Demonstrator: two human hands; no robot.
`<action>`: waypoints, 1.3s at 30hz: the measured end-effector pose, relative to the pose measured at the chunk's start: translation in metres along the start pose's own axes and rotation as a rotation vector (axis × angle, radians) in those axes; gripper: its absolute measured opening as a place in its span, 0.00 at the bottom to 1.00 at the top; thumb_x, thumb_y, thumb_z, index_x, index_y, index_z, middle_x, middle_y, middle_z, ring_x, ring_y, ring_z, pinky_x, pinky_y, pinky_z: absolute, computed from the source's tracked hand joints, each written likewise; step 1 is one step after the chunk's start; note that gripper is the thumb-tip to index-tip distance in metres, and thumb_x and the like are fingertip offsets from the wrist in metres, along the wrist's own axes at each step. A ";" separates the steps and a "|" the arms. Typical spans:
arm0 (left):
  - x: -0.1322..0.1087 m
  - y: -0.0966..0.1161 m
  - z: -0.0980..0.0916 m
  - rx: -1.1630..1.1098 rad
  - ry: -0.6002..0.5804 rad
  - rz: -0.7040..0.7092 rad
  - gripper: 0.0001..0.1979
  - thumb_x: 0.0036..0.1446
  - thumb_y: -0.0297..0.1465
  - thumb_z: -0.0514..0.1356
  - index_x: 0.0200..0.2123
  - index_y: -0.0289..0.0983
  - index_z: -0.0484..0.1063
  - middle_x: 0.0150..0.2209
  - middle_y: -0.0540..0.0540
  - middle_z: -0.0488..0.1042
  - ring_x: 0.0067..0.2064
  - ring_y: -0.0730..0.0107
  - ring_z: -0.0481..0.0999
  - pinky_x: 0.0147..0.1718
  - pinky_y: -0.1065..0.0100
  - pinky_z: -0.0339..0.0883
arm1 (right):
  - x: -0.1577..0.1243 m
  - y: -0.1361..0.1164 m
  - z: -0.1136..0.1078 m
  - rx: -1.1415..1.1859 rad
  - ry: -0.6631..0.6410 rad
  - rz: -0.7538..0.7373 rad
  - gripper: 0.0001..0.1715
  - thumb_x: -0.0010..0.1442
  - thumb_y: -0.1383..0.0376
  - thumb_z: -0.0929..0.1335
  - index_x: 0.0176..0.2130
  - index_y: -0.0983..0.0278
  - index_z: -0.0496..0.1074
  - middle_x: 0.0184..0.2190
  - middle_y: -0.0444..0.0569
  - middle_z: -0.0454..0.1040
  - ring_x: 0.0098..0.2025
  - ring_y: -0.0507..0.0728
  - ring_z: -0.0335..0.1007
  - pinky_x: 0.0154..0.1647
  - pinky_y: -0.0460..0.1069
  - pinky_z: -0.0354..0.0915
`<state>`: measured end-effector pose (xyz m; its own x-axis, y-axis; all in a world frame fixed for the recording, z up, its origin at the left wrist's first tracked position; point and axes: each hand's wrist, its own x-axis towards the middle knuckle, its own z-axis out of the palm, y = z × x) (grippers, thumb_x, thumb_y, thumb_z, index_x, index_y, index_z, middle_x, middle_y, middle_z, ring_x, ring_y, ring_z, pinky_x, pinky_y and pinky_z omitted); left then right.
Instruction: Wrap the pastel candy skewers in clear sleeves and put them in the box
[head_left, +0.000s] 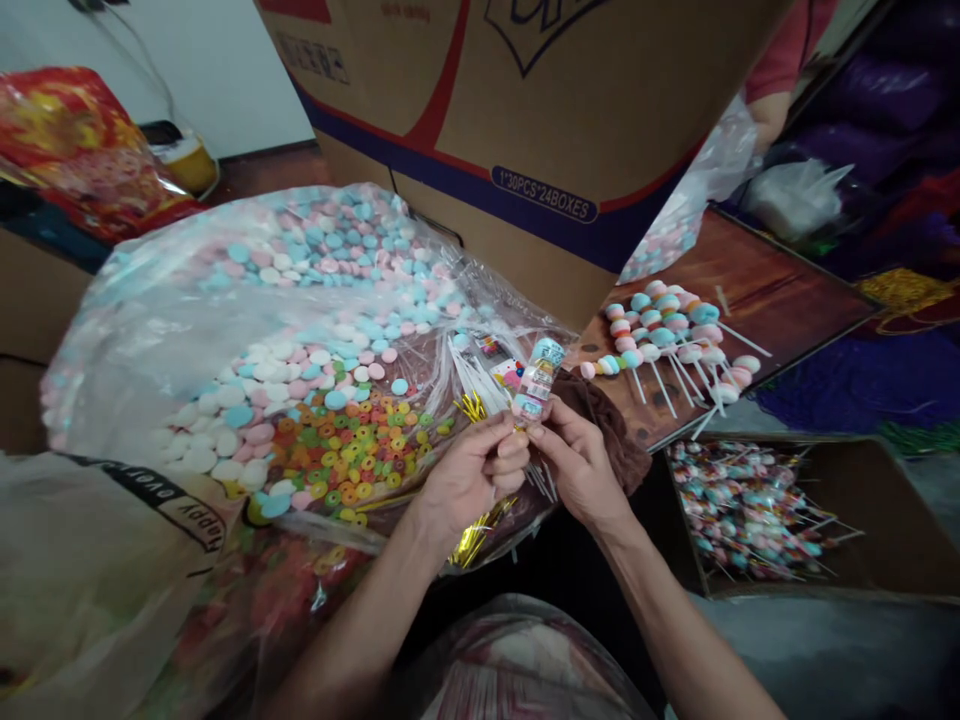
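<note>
Pastel candy skewer, tip up-right

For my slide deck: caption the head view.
Left hand and right hand pinch a wrapped candy skewer beside a clear bag of pastel sweets.

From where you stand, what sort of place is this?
Probably a small candy-packing workshop. A big bag of pastel sweets sits by a printed shipping carton, skewers lie on a board, and more fill a box. The left hand and right hand pinch a wrapped skewer.
</note>
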<state>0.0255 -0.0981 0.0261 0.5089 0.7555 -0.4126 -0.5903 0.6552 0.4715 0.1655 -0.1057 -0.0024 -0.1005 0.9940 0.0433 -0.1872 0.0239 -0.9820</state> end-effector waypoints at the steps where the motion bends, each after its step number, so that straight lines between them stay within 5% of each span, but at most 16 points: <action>1: -0.001 0.001 0.001 -0.020 -0.029 -0.048 0.13 0.52 0.30 0.67 0.28 0.34 0.64 0.19 0.58 0.52 0.18 0.86 0.42 0.16 0.79 0.38 | 0.001 -0.002 -0.004 -0.030 -0.023 -0.021 0.08 0.62 0.60 0.68 0.38 0.62 0.69 0.35 0.46 0.69 0.39 0.54 0.65 0.44 0.50 0.66; 5: 0.002 -0.004 0.005 0.101 0.022 0.015 0.14 0.52 0.34 0.67 0.27 0.35 0.63 0.19 0.57 0.56 0.18 0.85 0.43 0.16 0.78 0.39 | 0.001 -0.007 -0.009 -0.290 -0.024 -0.110 0.06 0.64 0.61 0.65 0.40 0.61 0.68 0.34 0.45 0.68 0.37 0.55 0.65 0.43 0.50 0.65; 10: 0.004 -0.019 0.007 0.568 0.310 0.522 0.09 0.57 0.37 0.64 0.33 0.37 0.73 0.24 0.52 0.68 0.24 0.78 0.60 0.23 0.76 0.53 | 0.000 -0.008 -0.003 -0.530 0.087 -0.108 0.10 0.64 0.66 0.62 0.46 0.61 0.67 0.36 0.45 0.70 0.36 0.54 0.65 0.42 0.50 0.65; 12: 0.002 -0.021 0.006 0.665 0.332 0.597 0.08 0.55 0.35 0.65 0.32 0.36 0.77 0.27 0.50 0.71 0.29 0.74 0.65 0.29 0.74 0.58 | 0.003 -0.012 -0.002 -0.507 0.087 -0.058 0.10 0.62 0.67 0.63 0.44 0.62 0.68 0.37 0.45 0.71 0.37 0.53 0.66 0.42 0.50 0.65; 15: 0.003 -0.019 0.004 0.544 0.314 0.517 0.09 0.50 0.34 0.68 0.33 0.35 0.78 0.26 0.50 0.71 0.27 0.77 0.64 0.26 0.75 0.57 | 0.006 -0.017 -0.003 -0.288 0.026 0.093 0.03 0.60 0.65 0.65 0.37 0.62 0.67 0.27 0.40 0.68 0.26 0.50 0.62 0.27 0.45 0.61; 19: 0.008 -0.009 0.002 0.125 0.255 0.228 0.12 0.43 0.31 0.73 0.30 0.32 0.76 0.21 0.54 0.65 0.19 0.86 0.53 0.18 0.78 0.47 | 0.001 -0.018 -0.001 -0.061 0.014 0.201 0.10 0.64 0.59 0.65 0.32 0.62 0.64 0.19 0.36 0.63 0.15 0.46 0.49 0.14 0.42 0.47; 22: 0.010 -0.002 0.002 -0.045 0.245 0.068 0.13 0.40 0.27 0.74 0.29 0.32 0.75 0.21 0.54 0.66 0.19 0.87 0.56 0.17 0.81 0.48 | -0.005 -0.014 -0.003 -0.315 0.132 -0.074 0.08 0.66 0.62 0.64 0.39 0.61 0.71 0.26 0.42 0.72 0.19 0.48 0.62 0.20 0.45 0.60; 25: 0.009 -0.001 0.004 -0.127 0.280 0.001 0.14 0.39 0.24 0.74 0.29 0.32 0.74 0.22 0.54 0.66 0.20 0.87 0.59 0.16 0.82 0.48 | -0.007 -0.009 -0.009 -0.641 0.129 -0.424 0.11 0.65 0.68 0.64 0.42 0.60 0.76 0.37 0.49 0.77 0.34 0.54 0.74 0.36 0.50 0.71; 30: 0.005 -0.009 0.010 -0.141 0.264 -0.015 0.16 0.37 0.26 0.75 0.30 0.34 0.73 0.23 0.55 0.66 0.21 0.85 0.63 0.15 0.83 0.50 | -0.001 -0.004 -0.014 -0.890 0.118 -0.678 0.12 0.63 0.72 0.64 0.41 0.60 0.76 0.37 0.52 0.78 0.39 0.56 0.75 0.41 0.53 0.71; 34: 0.006 -0.016 0.013 -0.082 0.222 0.055 0.15 0.42 0.31 0.74 0.32 0.37 0.74 0.27 0.54 0.70 0.25 0.81 0.68 0.21 0.78 0.61 | -0.003 -0.005 -0.003 -0.882 0.166 -0.633 0.10 0.63 0.72 0.62 0.38 0.62 0.71 0.33 0.51 0.74 0.36 0.56 0.71 0.39 0.53 0.69; 39: 0.006 -0.010 0.019 0.019 0.101 0.121 0.15 0.50 0.43 0.68 0.32 0.37 0.76 0.31 0.47 0.74 0.31 0.71 0.71 0.32 0.68 0.68 | -0.013 -0.019 0.005 -0.596 0.270 -0.342 0.06 0.64 0.68 0.64 0.35 0.61 0.68 0.28 0.43 0.68 0.30 0.52 0.65 0.33 0.48 0.63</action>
<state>0.0463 -0.1004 0.0341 0.3685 0.8252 -0.4280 -0.6313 0.5601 0.5364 0.1649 -0.1192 0.0164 0.1262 0.9105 0.3939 0.4057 0.3149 -0.8580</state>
